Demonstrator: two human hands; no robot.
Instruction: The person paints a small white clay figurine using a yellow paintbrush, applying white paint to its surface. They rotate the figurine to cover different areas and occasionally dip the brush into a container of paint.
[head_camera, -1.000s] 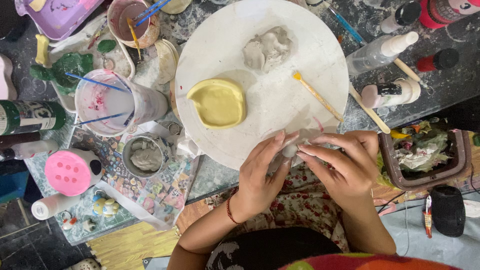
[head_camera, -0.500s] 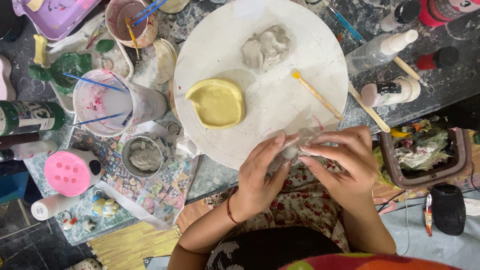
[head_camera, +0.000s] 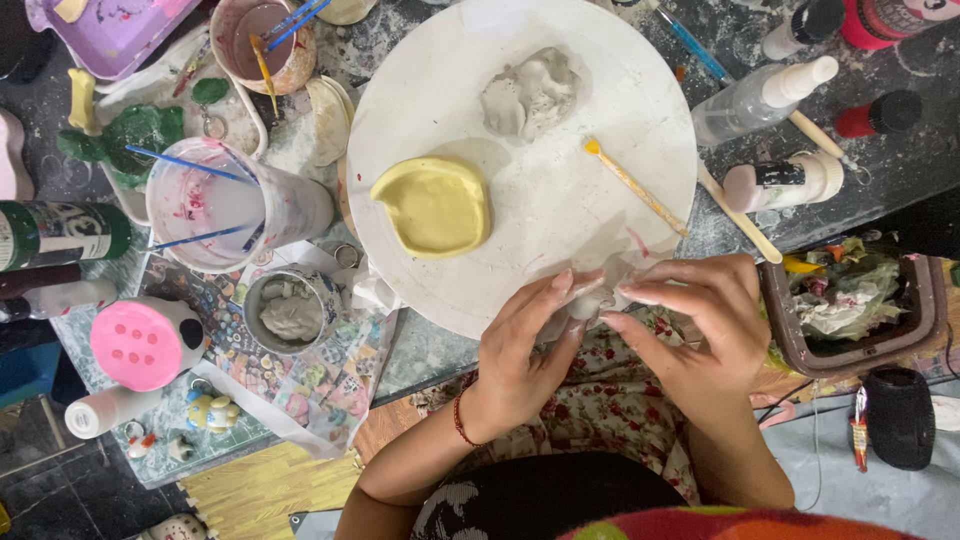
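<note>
Clay work looks early-stage: left hand (head_camera: 520, 350) and right hand (head_camera: 700, 325) pinch a small grey clay bit (head_camera: 590, 300) between pressed fingertips at the near rim of the round white board (head_camera: 560, 220), shape not yet readable. Yellow dish-like piece (head_camera: 435, 205) sits formed; grey lump (head_camera: 530, 95) untouched. Containers (labels not copied): green bottle (head_camera: 60, 232) far left w/ pale label, white squeeze bottles (head_camera: 770, 85) at upper right, pink-lidded jar (head_camera: 140, 343) lower left
</note>
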